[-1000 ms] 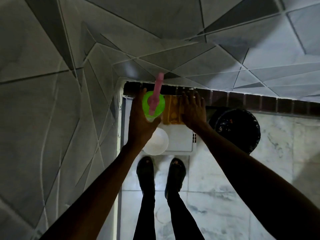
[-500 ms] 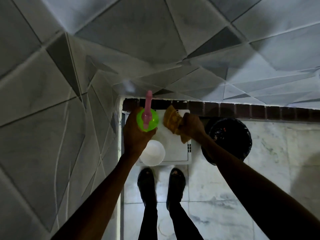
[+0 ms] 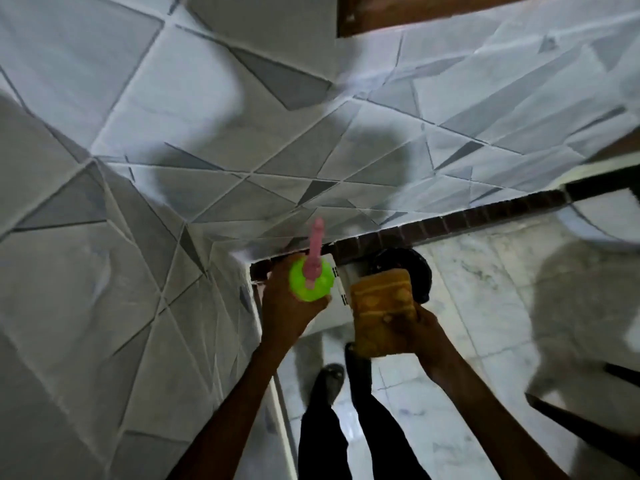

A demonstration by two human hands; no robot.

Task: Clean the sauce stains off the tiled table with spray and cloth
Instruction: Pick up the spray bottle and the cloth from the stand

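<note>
My left hand [image 3: 285, 306] grips a bright green spray bottle [image 3: 311, 280] with a pink nozzle [image 3: 316, 251], seen from above, its nozzle pointing away from me. My right hand [image 3: 420, 332] holds a folded yellow-orange cloth [image 3: 381, 311] just right of the bottle. Both are lifted above the floor in front of my body. No tiled table or sauce stain can be made out in the head view.
A grey-and-white tiled wall [image 3: 173, 168] fills the left and top. A dark brick-like strip [image 3: 433, 225] runs along its base. On the marble floor [image 3: 485, 278] are a black round tub [image 3: 420, 268] and a white box [image 3: 332, 271]. My feet [image 3: 329, 379] stand below.
The right hand has lifted the cloth off the white box and brought it toward me. The left hand still holds the bottle. My view has swung upward and to the right.
</note>
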